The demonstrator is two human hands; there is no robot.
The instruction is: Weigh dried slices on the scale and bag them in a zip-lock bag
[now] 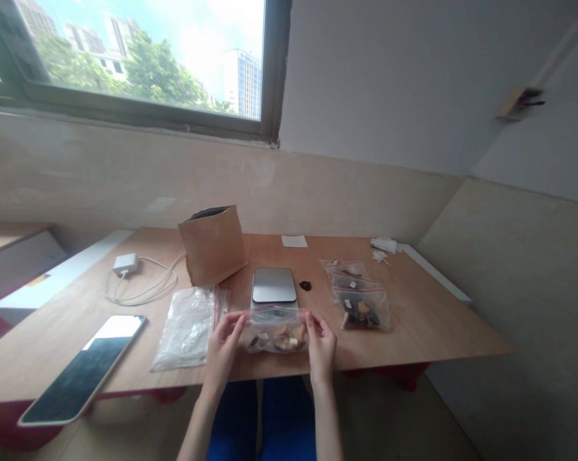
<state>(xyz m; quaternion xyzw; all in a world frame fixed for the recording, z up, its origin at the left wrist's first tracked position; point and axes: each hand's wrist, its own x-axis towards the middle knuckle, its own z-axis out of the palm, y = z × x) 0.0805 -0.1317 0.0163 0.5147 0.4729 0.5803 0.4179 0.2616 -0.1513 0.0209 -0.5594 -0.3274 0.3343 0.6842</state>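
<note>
Between my two hands is a clear zip bag (277, 338) with brown and dark dried pieces inside. My left hand (225, 342) pinches its upper left corner, and my right hand (320, 342) pinches the upper right corner. The bag's top edge overlaps the near side of a kitchen scale (274, 285) with a silver plate. Just right of the scale lies a small dark dried piece (305, 285). A stack of empty clear zip bags (187, 328) rests beside my left hand. Filled zip bags (364, 309) lie in an overlapping row to the right.
An upright brown paper bag (213, 246) stands behind the empty bags. At left are a phone (84, 368) overhanging the front edge and a white charger (125, 264) with a looped cable. A white paper (294, 241) and a crumpled white item (385, 245) lie toward the back.
</note>
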